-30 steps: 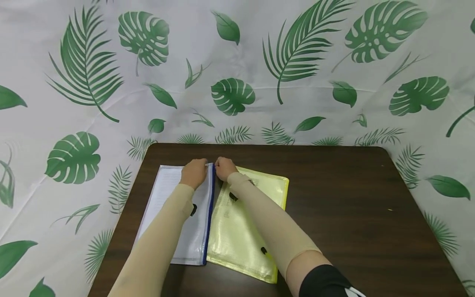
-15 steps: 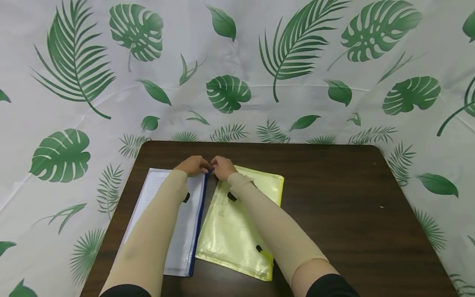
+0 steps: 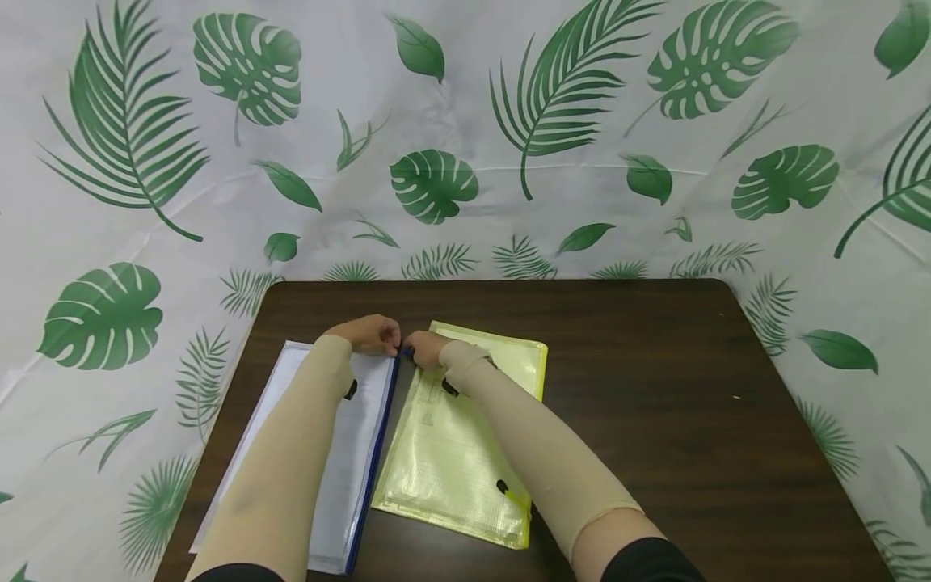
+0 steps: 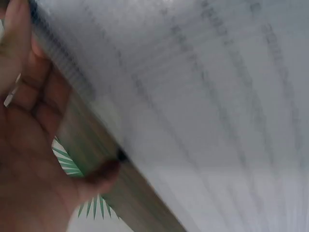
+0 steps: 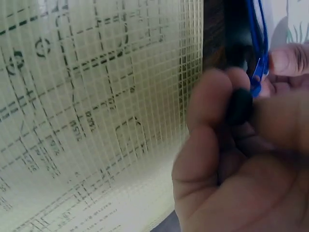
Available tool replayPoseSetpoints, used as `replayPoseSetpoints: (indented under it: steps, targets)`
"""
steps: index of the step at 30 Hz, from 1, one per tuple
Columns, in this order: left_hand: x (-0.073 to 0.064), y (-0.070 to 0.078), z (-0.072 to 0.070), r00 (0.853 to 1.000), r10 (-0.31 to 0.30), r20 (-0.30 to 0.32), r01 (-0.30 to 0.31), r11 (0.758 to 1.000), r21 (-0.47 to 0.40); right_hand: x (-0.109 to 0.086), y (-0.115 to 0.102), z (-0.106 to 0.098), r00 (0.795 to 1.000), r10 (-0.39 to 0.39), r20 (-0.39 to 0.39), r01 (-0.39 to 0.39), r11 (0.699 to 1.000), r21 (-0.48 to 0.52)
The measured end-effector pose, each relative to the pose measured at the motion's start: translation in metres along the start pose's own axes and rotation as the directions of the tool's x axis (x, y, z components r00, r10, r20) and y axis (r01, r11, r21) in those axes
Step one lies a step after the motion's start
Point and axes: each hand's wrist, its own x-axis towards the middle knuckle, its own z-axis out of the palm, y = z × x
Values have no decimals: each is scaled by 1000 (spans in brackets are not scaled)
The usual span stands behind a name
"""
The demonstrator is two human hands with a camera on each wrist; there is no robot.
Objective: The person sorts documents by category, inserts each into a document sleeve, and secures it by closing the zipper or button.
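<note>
A clear zip folder [image 3: 352, 461] with white printed paper inside and a blue zip edge lies on the left. My left hand [image 3: 371, 333] pinches its far right corner between thumb and fingers. Close beside it, my right hand [image 3: 427, 349] holds the zip's pull; in the right wrist view the dark end of the zipper pull [image 5: 240, 107] sits between thumb and fingers, beneath a blue slider [image 5: 256, 87]. The right hand is above the far left part of a yellow zip folder [image 3: 451, 453]. In the left wrist view, printed lines on the paper [image 4: 207, 106] look blurred.
Both folders lie on a dark brown wooden table [image 3: 640, 420]. A black-ended yellow zip pull [image 3: 509, 489] rests on the yellow folder's near right part. Behind the table hangs a white cloth [image 3: 465, 105] with green leaves.
The blue-edged folder has slid toward me. My left hand has turned at its corner, and both hands have come slightly nearer, the right holding the zipper pull now.
</note>
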Motion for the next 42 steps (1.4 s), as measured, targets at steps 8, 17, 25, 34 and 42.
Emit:
replayPoseSetpoints:
  steps: [8, 17, 25, 34, 42]
  targets:
    - [-4, -6, 0, 1000, 22, 22, -22, 1000, -22, -1, -13, -1, 999, 52, 0, -52, 998, 45]
    - [-5, -2, -4, 999, 46, 10, -46, 999, -15, 2, -17, 4, 992, 92, -83, -85, 993, 81]
    - [-4, -7, -5, 998, 32, -49, -34, 999, -25, 6, -9, 9, 989, 105, -105, -61, 932, 358]
    - [-4, -15, -4, 996, -3, -90, -1, 999, -42, -11, -10, 21, 980, 144, 137, -197, 590, 783]
    - [-2, -14, -10, 999, 12, -32, -13, 999, -49, -19, -14, 29, 960, 144, 241, -280, 505, 817]
